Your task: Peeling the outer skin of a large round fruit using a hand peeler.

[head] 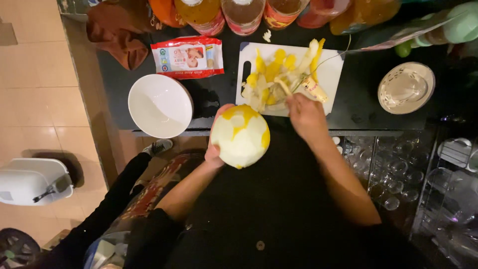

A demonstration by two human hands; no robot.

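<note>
While I look down, my left hand [215, 149] is curled around a big round fruit [241, 135] and holds it up in front of my belly, just near the edge of the dark counter [358, 99]. The fruit is mostly peeled. It looks pale and creamy white, with some yellow skin left on top and down its right side. It is bigger than my hand.

My right hand [306, 115] is closed over the near edge of the white cutting board [331, 74]. It seems to pinch a small knife [312, 88] with a pale handle, but I cannot tell for sure how my fingers hold it. My right hand is just to the right of the fruit and does not touch it.

On the board lies a pile of yellow and white peels [276, 77]. To the left of the board sits an empty white bowl [159, 105], near the counter edge. Behind the bowl is a red and white pack of wipes [188, 57], and farther left a brown cloth [117, 35]. Along the far side stands a row of bottles [244, 15] with orange and yellow drinks. Far to the right on the counter is a round pale juicer [406, 87]. Under the counter on the right I see clear glasses [393, 169]. On the floor at the left is a white bin [30, 182].
</note>
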